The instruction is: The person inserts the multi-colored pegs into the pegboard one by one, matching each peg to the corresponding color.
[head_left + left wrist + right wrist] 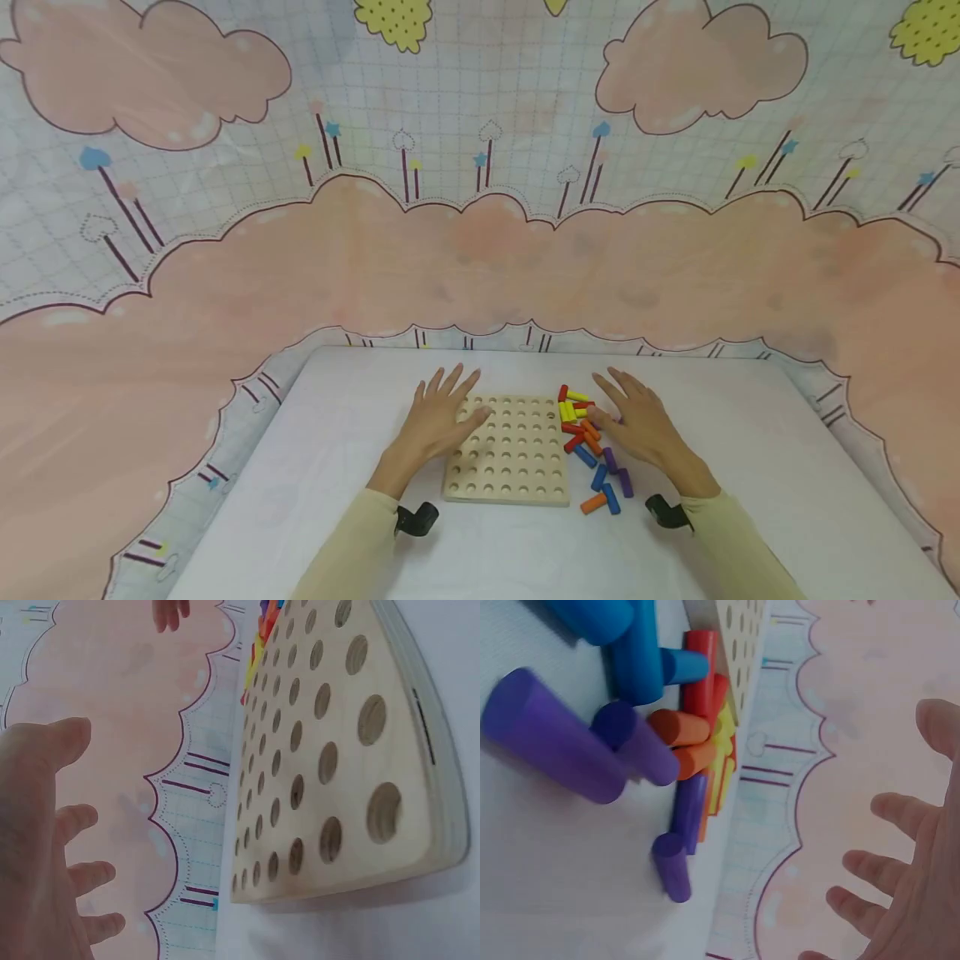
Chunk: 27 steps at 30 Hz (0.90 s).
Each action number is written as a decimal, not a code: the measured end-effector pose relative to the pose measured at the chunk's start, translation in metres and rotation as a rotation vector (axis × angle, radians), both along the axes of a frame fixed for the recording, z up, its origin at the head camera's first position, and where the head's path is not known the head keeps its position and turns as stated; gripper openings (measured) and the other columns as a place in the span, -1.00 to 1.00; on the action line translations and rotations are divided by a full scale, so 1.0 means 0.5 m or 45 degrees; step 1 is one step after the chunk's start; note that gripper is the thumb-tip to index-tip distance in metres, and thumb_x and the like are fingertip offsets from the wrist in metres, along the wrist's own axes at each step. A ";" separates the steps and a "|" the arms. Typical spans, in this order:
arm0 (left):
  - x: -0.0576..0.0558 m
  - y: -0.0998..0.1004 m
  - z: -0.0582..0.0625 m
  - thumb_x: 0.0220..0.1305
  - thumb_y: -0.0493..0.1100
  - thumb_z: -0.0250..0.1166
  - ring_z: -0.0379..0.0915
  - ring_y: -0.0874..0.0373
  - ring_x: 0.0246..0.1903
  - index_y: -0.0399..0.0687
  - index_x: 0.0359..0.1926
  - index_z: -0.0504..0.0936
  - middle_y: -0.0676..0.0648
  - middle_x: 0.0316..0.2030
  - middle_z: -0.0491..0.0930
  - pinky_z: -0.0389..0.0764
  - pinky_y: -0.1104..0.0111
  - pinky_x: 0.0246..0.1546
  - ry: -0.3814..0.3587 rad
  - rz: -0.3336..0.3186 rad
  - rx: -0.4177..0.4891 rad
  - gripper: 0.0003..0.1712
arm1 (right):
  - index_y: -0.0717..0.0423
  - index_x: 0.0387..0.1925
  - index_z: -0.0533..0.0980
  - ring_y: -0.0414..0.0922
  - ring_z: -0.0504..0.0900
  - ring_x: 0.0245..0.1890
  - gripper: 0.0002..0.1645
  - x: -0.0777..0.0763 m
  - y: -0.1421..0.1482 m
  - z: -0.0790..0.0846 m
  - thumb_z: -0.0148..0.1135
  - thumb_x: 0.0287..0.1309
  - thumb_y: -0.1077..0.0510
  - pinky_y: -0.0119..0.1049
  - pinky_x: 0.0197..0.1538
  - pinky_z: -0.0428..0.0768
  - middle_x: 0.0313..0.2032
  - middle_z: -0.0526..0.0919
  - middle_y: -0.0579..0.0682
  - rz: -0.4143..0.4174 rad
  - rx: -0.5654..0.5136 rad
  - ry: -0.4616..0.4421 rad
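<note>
A square wooden peg board with rows of round holes lies on the table, and no pegs show in its holes. Over its left edge my left hand hovers with spread fingers, holding nothing; the left wrist view shows it apart from the board. My right hand is likewise spread and holds nothing, raised above the loose pegs right of the board. Those are small cylinders: yellow pegs, red pegs, orange pegs, blue pegs and purple pegs. The right hand hides part of the pile.
The white table extends on both sides of the board. Behind it hangs a patterned cloth with clouds. A black wrist mount sits at the left wrist, another black mount at the right.
</note>
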<state>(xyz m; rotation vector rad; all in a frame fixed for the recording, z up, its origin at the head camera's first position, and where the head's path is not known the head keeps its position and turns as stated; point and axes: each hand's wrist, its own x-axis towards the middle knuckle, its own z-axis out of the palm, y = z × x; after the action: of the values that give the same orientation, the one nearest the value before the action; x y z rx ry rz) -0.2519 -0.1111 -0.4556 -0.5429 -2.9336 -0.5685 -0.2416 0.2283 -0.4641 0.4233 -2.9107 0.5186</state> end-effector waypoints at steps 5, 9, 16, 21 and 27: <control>0.001 -0.012 -0.016 0.37 0.33 0.01 -0.03 -0.28 0.49 0.13 0.52 0.13 -0.15 0.51 0.11 0.06 -0.25 0.41 -0.028 -0.009 0.082 -0.18 | 0.07 0.48 0.16 0.34 0.08 0.45 -0.22 0.001 0.016 -0.014 0.02 0.38 -0.19 0.42 0.38 0.08 0.47 0.14 0.26 -0.020 -0.063 -0.038; 0.002 -0.024 -0.034 0.35 0.26 0.08 0.03 -0.25 0.48 0.04 0.50 0.17 -0.17 0.49 0.17 0.09 -0.22 0.41 -0.064 0.012 0.163 -0.18 | 0.07 0.48 0.15 0.35 0.09 0.44 -0.22 -0.001 0.026 -0.023 0.02 0.39 -0.18 0.44 0.36 0.10 0.46 0.15 0.28 -0.051 -0.118 -0.101; 0.002 -0.043 -0.067 0.36 0.18 0.14 0.12 -0.20 0.44 -0.02 0.47 0.24 -0.19 0.44 0.27 0.13 -0.18 0.41 -0.146 0.068 0.254 -0.23 | 0.10 0.47 0.17 0.39 0.12 0.41 -0.17 -0.008 0.043 -0.035 0.05 0.36 -0.25 0.45 0.32 0.14 0.43 0.18 0.34 -0.102 -0.188 -0.193; 0.002 -0.053 -0.086 0.36 0.12 0.15 0.14 -0.20 0.43 -0.01 0.45 0.28 -0.19 0.41 0.31 0.10 -0.16 0.42 -0.217 0.117 0.300 -0.29 | 0.13 0.45 0.18 0.40 0.15 0.39 -0.15 -0.013 0.059 -0.047 0.08 0.34 -0.26 0.45 0.32 0.16 0.41 0.21 0.37 -0.123 -0.202 -0.224; 0.003 -0.064 -0.100 0.35 0.02 0.19 0.17 -0.22 0.39 -0.06 0.40 0.35 -0.20 0.36 0.36 0.14 -0.20 0.37 -0.238 0.105 0.353 -0.35 | 0.21 0.39 0.27 0.36 0.33 0.29 -0.22 -0.015 0.080 -0.059 0.10 0.35 -0.19 0.38 0.28 0.30 0.25 0.44 0.34 -0.140 -0.268 -0.236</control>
<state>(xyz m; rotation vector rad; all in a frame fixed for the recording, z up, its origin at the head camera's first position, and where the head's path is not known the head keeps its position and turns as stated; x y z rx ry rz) -0.2504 -0.1432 -0.5057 -0.3517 -2.9542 -1.0457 -0.2491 0.2683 -0.4937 0.1952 -2.9865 0.8791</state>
